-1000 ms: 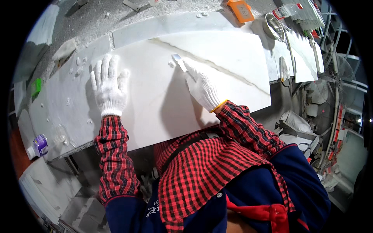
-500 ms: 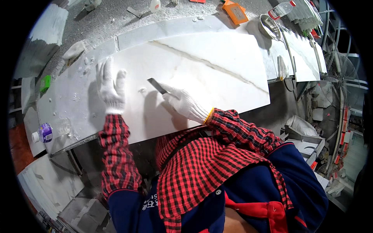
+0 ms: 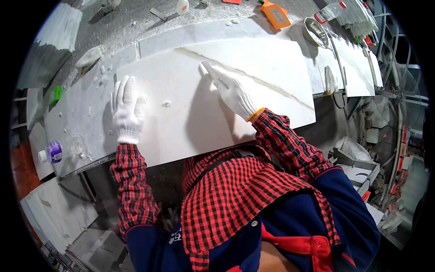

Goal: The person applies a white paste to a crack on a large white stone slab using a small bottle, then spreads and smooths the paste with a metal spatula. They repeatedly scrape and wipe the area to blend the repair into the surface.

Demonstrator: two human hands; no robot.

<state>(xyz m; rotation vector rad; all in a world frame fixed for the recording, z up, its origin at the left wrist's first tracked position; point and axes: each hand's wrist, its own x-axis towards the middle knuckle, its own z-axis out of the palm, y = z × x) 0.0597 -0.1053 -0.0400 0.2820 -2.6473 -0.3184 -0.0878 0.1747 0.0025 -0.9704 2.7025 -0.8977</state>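
Note:
A white stone-look slab (image 3: pixel 176 131) with a brown-grey vein lies in front of me on the bench. My left hand (image 3: pixel 128 111), in a white knitted glove, rests flat at the slab's left edge with its fingers stretched out. My right hand (image 3: pixel 238 96), gloved the same way, is closed round a flat metal scraper (image 3: pixel 208 71) over the slab, beside the vein. Whether the blade touches the surface I cannot tell. A small whitish crumb patch (image 3: pixel 166 104) sits on the slab between my hands.
A purple-labelled bottle (image 3: pixel 54 152) lies at the near left, with a green item (image 3: pixel 55 95) beyond it. Orange boxes (image 3: pixel 275 16), a metal bowl (image 3: pixel 315 32) and a clear bottle (image 3: pixel 330 12) stand at the far right. A white glove (image 3: pixel 331 80) hangs at the bench's right.
My right hand has moved away from me and to the right with the scraper, which now points more steeply away. My left hand stays at the slab's edge, having slid slightly nearer to me.

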